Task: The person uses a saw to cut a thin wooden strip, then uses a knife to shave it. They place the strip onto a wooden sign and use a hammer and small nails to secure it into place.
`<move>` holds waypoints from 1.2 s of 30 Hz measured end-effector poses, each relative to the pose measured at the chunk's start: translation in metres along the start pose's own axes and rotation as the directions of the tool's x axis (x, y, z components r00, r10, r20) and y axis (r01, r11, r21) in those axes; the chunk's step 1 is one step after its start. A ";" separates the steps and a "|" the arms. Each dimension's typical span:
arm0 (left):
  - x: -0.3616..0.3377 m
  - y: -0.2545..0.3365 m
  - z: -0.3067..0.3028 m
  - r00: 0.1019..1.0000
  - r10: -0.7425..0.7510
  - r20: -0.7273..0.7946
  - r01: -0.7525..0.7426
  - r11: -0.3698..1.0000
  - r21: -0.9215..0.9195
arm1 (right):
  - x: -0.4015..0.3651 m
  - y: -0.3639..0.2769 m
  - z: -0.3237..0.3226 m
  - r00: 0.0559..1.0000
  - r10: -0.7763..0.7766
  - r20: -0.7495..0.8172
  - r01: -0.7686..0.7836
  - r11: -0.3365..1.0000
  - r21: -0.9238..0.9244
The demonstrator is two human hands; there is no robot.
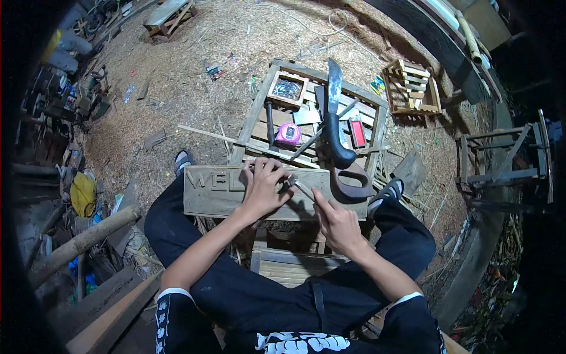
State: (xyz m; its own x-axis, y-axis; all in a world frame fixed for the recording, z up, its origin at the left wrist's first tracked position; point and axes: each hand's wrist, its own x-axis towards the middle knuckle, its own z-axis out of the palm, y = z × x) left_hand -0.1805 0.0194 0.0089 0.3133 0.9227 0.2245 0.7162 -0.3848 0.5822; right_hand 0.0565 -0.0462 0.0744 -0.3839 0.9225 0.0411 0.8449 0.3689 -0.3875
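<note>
A grey wooden board lies across in front of me, close above my lap, with raised letters W, E and L at its left. My left hand rests on the board right after the letters, fingers bent and drawn together at the surface. What they pinch is hidden. In my right hand is a slim metal tool, its tip right at my left fingertips. A saw handle overlaps the board's right end. Just beyond lies a large knife with a black handle.
A slatted wooden table bears a box of nails, a pink tape measure and a red case. A wooden crate stands to the right on shavings-covered ground. A thick pole lies at left.
</note>
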 end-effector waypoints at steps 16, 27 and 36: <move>0.000 0.002 -0.002 1.000 -0.023 0.007 0.022 1.000 0.015 | -0.002 0.000 0.005 1.000 0.008 -0.003 -0.008 1.000 0.016; 0.001 0.001 -0.004 0.999 -0.041 0.016 0.041 0.999 -0.012 | -0.004 -0.003 -0.004 0.994 -0.023 -0.109 0.043 0.982 0.184; 0.000 -0.001 0.000 1.000 -0.020 -0.003 0.020 1.000 -0.006 | -0.002 -0.003 0.002 0.993 -0.021 -0.117 0.041 0.984 0.171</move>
State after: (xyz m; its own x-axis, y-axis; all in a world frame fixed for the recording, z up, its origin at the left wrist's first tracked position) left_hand -0.1810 0.0194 0.0079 0.2968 0.9305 0.2148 0.7187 -0.3657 0.5913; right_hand 0.0539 -0.0493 0.0737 -0.3555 0.9214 0.1570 0.7521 0.3817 -0.5373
